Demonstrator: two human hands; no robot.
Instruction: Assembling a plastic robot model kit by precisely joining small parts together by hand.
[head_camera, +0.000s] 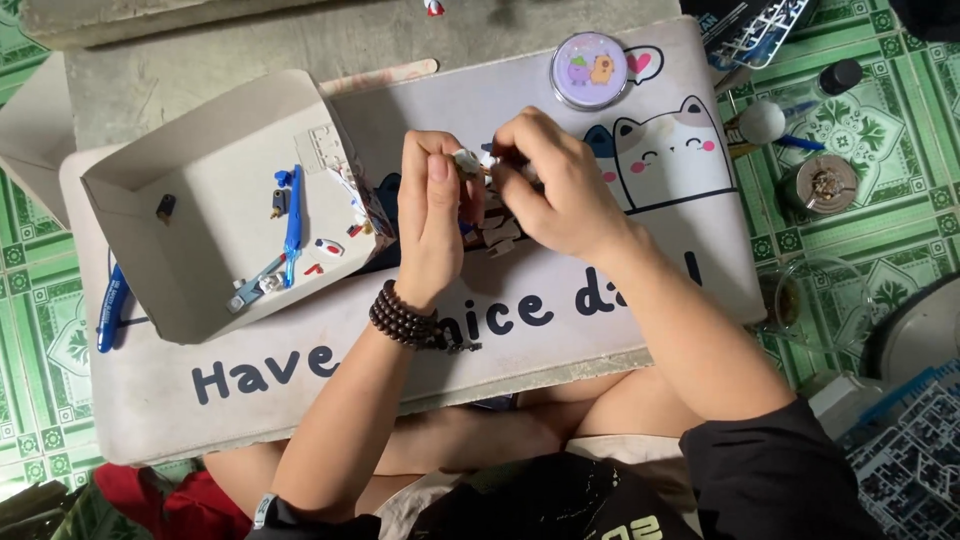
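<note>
Shallow open white cardboard box (190, 215) of small blue and white plastic parts, left hand (432, 225) with dark bead bracelet pinching a tiny white plastic piece (468, 162), right hand (560, 185) pinching it from the other side, above the cat-printed mat (600, 290) on the tabletop, round lilac tin (590, 68) beyond.

My left hand (432, 215) is hemmed by the open cardboard box (215, 205) just beside it, while bare mat (560, 310) lies open toward me.
</note>
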